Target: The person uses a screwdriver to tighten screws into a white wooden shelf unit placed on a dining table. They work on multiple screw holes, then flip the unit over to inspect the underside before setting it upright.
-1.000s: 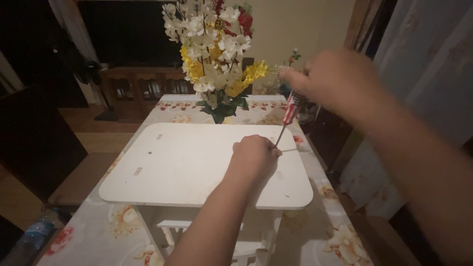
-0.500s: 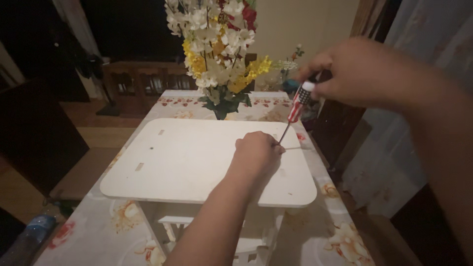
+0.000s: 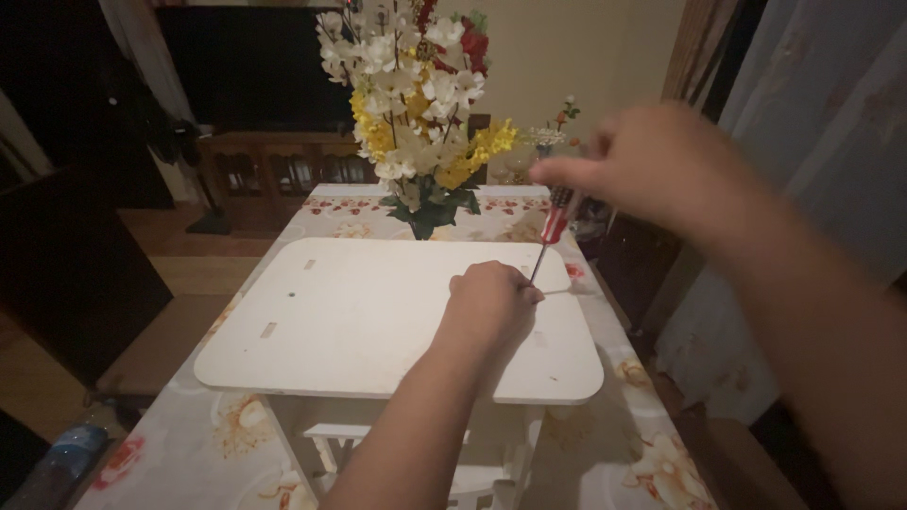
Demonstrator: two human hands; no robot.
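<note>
- between the earlier views and this one, the right hand (image 3: 652,165) had stayed high over the far right part of the white board (image 3: 378,321), with its fingers shifting on the handle, which reads as turning rather than travelling.
- its fingers were closed around the red and clear handle of the screwdriver (image 3: 551,231), pinching it near the top; the hand was blurred, so the exact finger placement could not be told.
- the screwdriver stood nearly upright, tilted a little, its thin shaft running down to the board just beside the left hand (image 3: 491,307).
- the left hand had kept its place on the board, curled into a loose fist with the fingertips bunched at the tip of the shaft; whether they pinched a screw there could not be seen.
- the white board lay flat on a white frame (image 3: 331,444), which stood on a table under a flowered cloth (image 3: 652,453).
- since neither hand had really left its spot, the driving at that one point looked to be under way, not finished.
- a vase of artificial flowers (image 3: 416,104) stood behind the board, well apart from both hands.
</note>
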